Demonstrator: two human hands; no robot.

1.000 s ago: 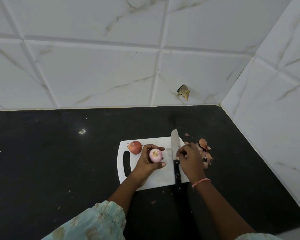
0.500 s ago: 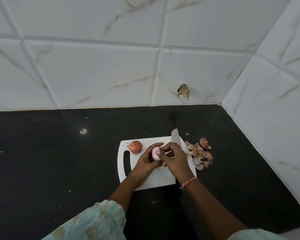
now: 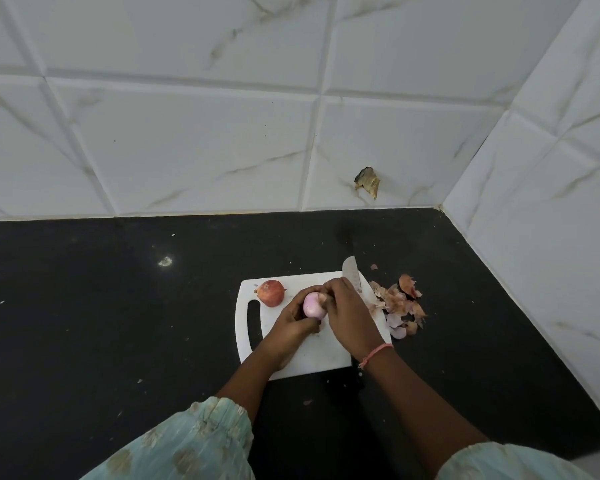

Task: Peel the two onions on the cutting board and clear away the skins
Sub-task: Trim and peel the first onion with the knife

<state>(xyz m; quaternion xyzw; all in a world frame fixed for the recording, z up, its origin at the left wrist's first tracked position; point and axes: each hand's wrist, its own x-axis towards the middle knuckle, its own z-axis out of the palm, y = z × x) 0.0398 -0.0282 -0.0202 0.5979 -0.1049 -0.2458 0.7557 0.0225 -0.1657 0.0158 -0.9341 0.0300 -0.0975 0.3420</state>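
A white cutting board [image 3: 312,358] lies on the black counter. A pale pink peeled onion [image 3: 311,304] is held above the board by my left hand [image 3: 290,323], whose fingers curl under and around it. My right hand [image 3: 349,313] covers the onion's right side, fingertips pinching at its top end. A second onion [image 3: 271,293], still in its reddish-brown skin, sits at the board's far left corner. A pile of loose skins [image 3: 399,304] lies on the counter just right of the board.
A knife lies along the board's right edge, blade tip [image 3: 350,271] pointing to the wall, its dark handle [image 3: 347,379] off the near edge. Tiled walls close the back and right. A dry scrap [image 3: 368,181] sticks to the back wall. Small crumbs dot the counter.
My right hand left the knife at the board's right edge and moved left onto the peeled onion. My left hand has kept holding the onion, turning it slightly.
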